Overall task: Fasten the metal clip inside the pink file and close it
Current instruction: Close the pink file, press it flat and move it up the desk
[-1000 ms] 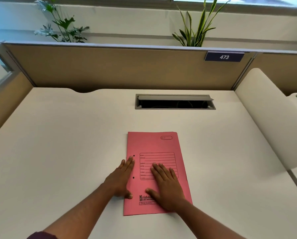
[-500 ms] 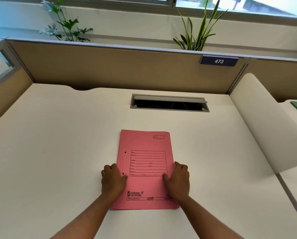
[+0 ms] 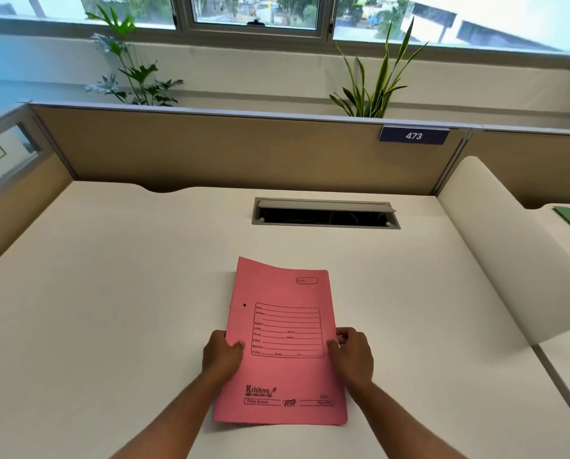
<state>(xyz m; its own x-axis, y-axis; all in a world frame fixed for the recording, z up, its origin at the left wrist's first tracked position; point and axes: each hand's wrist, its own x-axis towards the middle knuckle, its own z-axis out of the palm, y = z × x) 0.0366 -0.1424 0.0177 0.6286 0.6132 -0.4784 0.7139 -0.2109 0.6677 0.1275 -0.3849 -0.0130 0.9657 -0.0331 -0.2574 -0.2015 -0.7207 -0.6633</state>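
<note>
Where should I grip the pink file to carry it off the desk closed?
Grip the pink file by its two long side edges near the middle, coming from both sides, as the left hand and right hand do. It is thin and floppy; its far end is bowed, so a one-edge grip would probably let it sag.

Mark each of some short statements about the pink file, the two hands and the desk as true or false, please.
1. The pink cardboard file is closed. True.
2. Only one hand holds it. False: the left hand grips its left edge and the right hand its right edge.
3. The blue number plate reads 473. True.
4. The grey metal cable hatch in the white desk is shut. False: its flap stands open.
</note>
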